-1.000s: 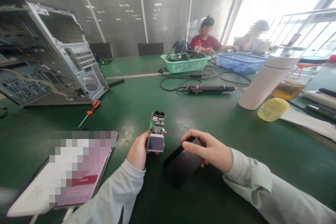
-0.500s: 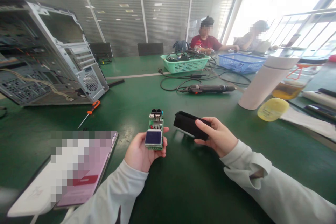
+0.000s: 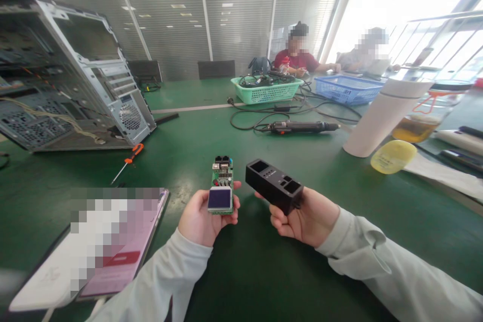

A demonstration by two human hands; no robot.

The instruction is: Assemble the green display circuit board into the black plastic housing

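In our left hand (image 3: 198, 217) we hold a green circuit board (image 3: 222, 178), the fingers curled round from beneath so that their tips show along its right edge. Its small dark display (image 3: 220, 199) sits at the end nearest our palm and faces us, while the sockets (image 3: 222, 159) stick out at the far end, beyond the fingers. Our right hand (image 3: 307, 219) grips a black case (image 3: 274, 184) from below and behind; the case slants up and away to the left of that hand, its square cut-outs turned upward. We have the two pieces near each other but apart, both lifted over the green counter (image 3: 256, 282). Just left of our left hand and sleeve lies a device with a pinkish screen (image 3: 123, 256), partly blurred out, and ahead of that is an orange-handled screwdriver (image 3: 135, 154). Farther left of the same hand stands an open computer chassis (image 3: 130, 115). Beyond our right hand we see a dark corded power tool (image 3: 302, 128), with a green basket (image 3: 268, 94) of cables farther off. Ahead and to the right of that hand are a pale tumbler (image 3: 377, 123) and a yellow object (image 3: 393, 157).
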